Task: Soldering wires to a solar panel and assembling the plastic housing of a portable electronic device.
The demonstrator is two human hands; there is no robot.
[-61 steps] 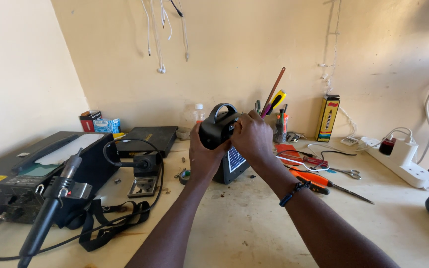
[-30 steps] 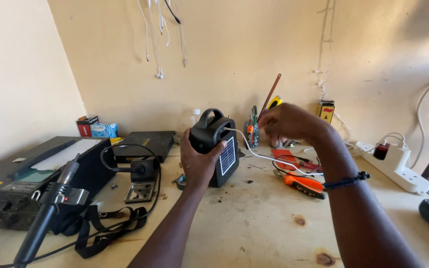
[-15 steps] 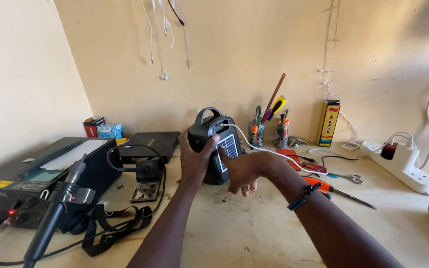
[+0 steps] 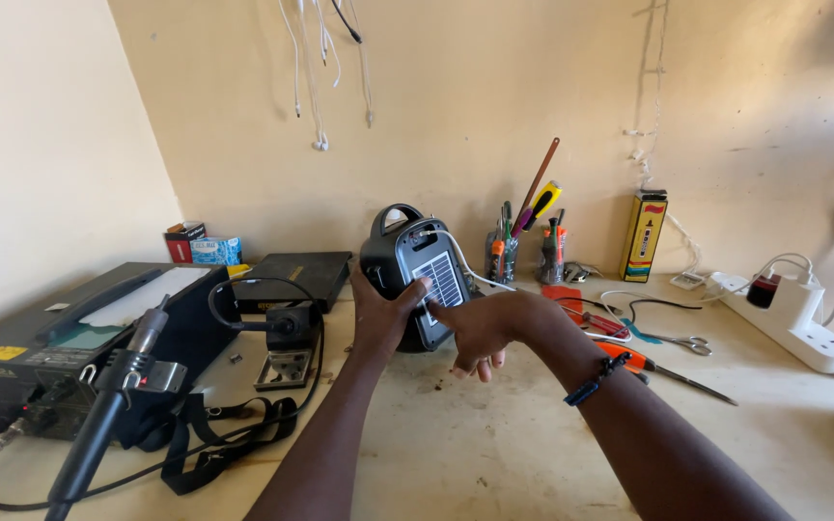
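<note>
A small black portable radio (image 4: pixel 407 253) with a carry handle and a solar panel on one face stands upright on the workbench. My left hand (image 4: pixel 378 314) grips its lower left side. My right hand (image 4: pixel 480 328) is in front of it, fingers apart, index finger touching the solar panel face. A thin white cable (image 4: pixel 465 262) runs from the top of the radio toward the right.
Left: a black rework station (image 4: pixel 69 338) with a hot-air handle (image 4: pixel 108 415), straps and a small black holder (image 4: pixel 287 338). Behind: tool cups (image 4: pixel 504 253), a yellow box (image 4: pixel 645 236). Right: orange screwdriver (image 4: pixel 629 359), scissors (image 4: pixel 682 340), white power strip (image 4: pixel 789 323).
My right hand came down from the white cable at the top of the radio to its front face. The radio now stands on the bench, turned so that the panel faces me.
</note>
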